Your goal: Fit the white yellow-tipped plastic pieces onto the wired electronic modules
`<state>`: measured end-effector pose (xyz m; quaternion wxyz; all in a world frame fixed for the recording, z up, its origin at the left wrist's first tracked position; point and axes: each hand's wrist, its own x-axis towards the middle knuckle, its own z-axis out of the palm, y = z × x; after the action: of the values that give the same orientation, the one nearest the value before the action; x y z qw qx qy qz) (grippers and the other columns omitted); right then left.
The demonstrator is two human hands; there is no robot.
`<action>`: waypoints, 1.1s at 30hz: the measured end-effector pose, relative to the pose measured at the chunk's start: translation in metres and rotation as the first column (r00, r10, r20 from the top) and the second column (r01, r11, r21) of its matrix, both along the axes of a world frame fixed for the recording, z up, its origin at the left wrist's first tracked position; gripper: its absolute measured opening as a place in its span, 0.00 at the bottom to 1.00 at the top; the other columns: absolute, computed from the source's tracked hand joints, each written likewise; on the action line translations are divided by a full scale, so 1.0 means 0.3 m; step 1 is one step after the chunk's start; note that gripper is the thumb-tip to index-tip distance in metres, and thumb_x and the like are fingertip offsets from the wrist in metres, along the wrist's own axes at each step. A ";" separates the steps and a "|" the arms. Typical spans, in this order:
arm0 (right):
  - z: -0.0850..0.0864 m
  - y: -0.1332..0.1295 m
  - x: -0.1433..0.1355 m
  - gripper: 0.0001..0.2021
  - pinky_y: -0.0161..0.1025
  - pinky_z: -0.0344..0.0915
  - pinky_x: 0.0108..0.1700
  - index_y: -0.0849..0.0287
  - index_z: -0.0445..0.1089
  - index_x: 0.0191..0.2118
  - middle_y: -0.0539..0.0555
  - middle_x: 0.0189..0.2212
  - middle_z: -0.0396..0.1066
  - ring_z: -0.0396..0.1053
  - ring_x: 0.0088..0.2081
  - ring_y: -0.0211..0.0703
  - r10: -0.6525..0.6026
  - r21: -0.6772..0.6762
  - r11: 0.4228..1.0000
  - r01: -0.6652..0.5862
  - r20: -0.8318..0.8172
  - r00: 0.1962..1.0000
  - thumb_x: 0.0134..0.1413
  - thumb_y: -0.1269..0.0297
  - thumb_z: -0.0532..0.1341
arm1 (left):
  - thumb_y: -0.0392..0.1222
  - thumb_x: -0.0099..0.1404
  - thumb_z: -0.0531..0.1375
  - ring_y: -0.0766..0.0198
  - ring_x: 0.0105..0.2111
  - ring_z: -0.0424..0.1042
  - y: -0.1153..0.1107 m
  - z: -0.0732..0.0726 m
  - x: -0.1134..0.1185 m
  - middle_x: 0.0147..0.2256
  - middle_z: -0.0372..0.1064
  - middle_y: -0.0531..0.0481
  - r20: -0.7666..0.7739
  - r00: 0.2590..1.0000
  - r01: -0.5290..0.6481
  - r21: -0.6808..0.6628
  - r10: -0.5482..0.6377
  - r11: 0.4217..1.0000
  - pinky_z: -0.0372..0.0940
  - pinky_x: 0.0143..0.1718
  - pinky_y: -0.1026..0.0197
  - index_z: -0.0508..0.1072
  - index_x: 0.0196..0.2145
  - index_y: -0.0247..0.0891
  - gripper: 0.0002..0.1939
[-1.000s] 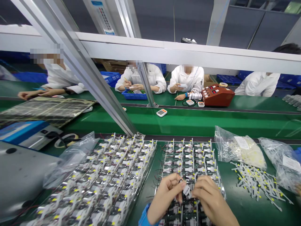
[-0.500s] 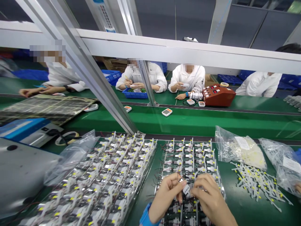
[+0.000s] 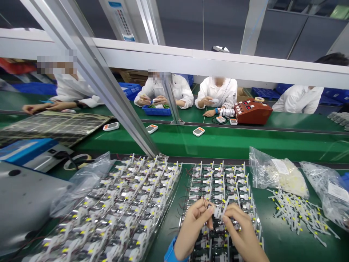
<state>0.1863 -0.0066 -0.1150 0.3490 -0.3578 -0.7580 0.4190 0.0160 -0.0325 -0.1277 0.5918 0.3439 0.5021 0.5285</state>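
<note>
My left hand (image 3: 192, 223) pinches a small whitish plastic part with a dark end (image 3: 217, 211) between thumb and fingers; its exact kind is unclear. Close against it, my right hand (image 3: 242, 229) has thumb and forefinger closed on a thin white plastic stick (image 3: 225, 206), which stands up beside the part. Whether the stick is joined to the part cannot be made out. Both hands are above a clear tray (image 3: 259, 222) filled with rows of similar parts, white sticks and thin dark wires. My forearms cover its near portion.
Left lies a second filled clear tray (image 3: 163, 214). To the right are a pile of yellow-tipped white sticks (image 3: 300, 213) and two plastic bags (image 3: 280, 174). Behind runs a green conveyor (image 3: 245, 142) carrying orange-and-white devices (image 3: 199, 131). A metal post (image 3: 120, 94) slants across; co-workers sit beyond.
The white stick now shows upright between my hands, and my right fingers have shifted slightly beneath it. The devices on the conveyor have moved right.
</note>
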 end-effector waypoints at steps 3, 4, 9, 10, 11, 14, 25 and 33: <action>0.001 -0.001 -0.011 0.13 0.34 0.60 0.36 0.56 0.61 0.29 0.49 0.28 0.63 0.64 0.32 0.39 0.000 -0.067 0.998 -0.001 -0.020 1.000 0.67 0.64 0.51 | 0.55 0.61 0.63 0.74 0.18 0.63 0.001 -0.007 0.008 0.25 0.67 0.56 -0.007 1.000 0.010 0.007 -0.010 1.000 0.57 0.22 0.70 0.68 0.30 0.35 0.19; 0.002 -0.001 -0.011 0.13 0.34 0.60 0.36 0.56 0.61 0.29 0.49 0.28 0.63 0.63 0.32 0.40 0.001 -0.085 0.996 -0.003 -0.023 1.000 0.67 0.64 0.51 | 0.56 0.61 0.63 0.75 0.17 0.63 0.001 -0.008 0.009 0.25 0.67 0.56 -0.016 1.000 0.012 0.008 -0.012 1.000 0.57 0.21 0.70 0.68 0.30 0.35 0.19; 0.009 0.004 -0.003 0.14 0.34 0.59 0.37 0.57 0.61 0.28 0.50 0.28 0.63 0.63 0.32 0.40 0.017 -0.140 0.990 -0.020 -0.020 1.000 0.67 0.62 0.51 | 0.58 0.58 0.64 0.75 0.16 0.61 0.001 -0.002 0.005 0.21 0.64 0.59 -0.038 0.999 0.026 -0.004 -0.026 1.000 0.56 0.20 0.70 0.67 0.30 0.36 0.21; 0.010 0.005 -0.002 0.14 0.34 0.59 0.37 0.57 0.61 0.28 0.50 0.28 0.63 0.63 0.32 0.40 0.021 -0.146 0.989 -0.024 -0.021 1.000 0.67 0.62 0.52 | 0.58 0.58 0.64 0.75 0.15 0.61 0.001 0.000 0.004 0.21 0.63 0.59 -0.035 0.999 0.033 -0.007 -0.034 0.999 0.55 0.19 0.70 0.67 0.30 0.36 0.21; 0.010 0.007 -0.001 0.14 0.34 0.59 0.37 0.57 0.61 0.28 0.50 0.28 0.63 0.63 0.32 0.40 0.023 -0.152 0.988 -0.026 -0.023 0.999 0.67 0.62 0.52 | 0.58 0.58 0.64 0.75 0.15 0.60 0.001 0.002 0.004 0.21 0.63 0.59 -0.031 0.999 0.042 -0.009 -0.042 0.999 0.55 0.19 0.70 0.67 0.30 0.36 0.21; 0.003 0.010 0.002 0.14 0.34 0.59 0.37 0.57 0.62 0.28 0.50 0.28 0.64 0.64 0.33 0.41 0.030 -0.173 0.984 -0.033 -0.022 0.999 0.66 0.61 0.53 | 0.58 0.58 0.64 0.73 0.18 0.63 0.001 -0.004 0.002 0.22 0.66 0.57 -0.022 0.997 0.078 -0.010 -0.078 0.997 0.56 0.22 0.69 0.69 0.31 0.36 0.20; -0.046 0.016 0.048 0.15 0.36 0.61 0.36 0.57 0.64 0.27 0.51 0.27 0.65 0.65 0.32 0.43 -0.064 -0.172 0.983 0.060 -0.015 0.998 0.65 0.57 0.54 | 0.49 0.63 0.63 0.51 0.52 0.67 -0.025 -0.034 -0.031 0.53 0.69 0.42 -0.411 0.911 0.088 0.102 -0.039 0.991 0.62 0.51 0.52 0.49 0.66 0.48 0.39; -0.069 0.010 0.041 0.16 0.35 0.63 0.36 0.57 0.64 0.26 0.51 0.27 0.67 0.67 0.32 0.43 -0.044 -0.132 0.990 0.039 -0.034 0.998 0.65 0.56 0.54 | 0.42 0.68 0.58 0.52 0.54 0.65 -0.018 -0.002 -0.039 0.49 0.73 0.46 -0.815 0.576 0.439 0.241 -0.065 0.866 0.56 0.59 0.46 0.74 0.49 0.50 0.13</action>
<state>0.1985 -0.0035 -0.1356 0.3470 -0.3880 -0.7147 0.4671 0.0044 -0.0380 -0.1282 0.2945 0.7271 0.5276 0.3260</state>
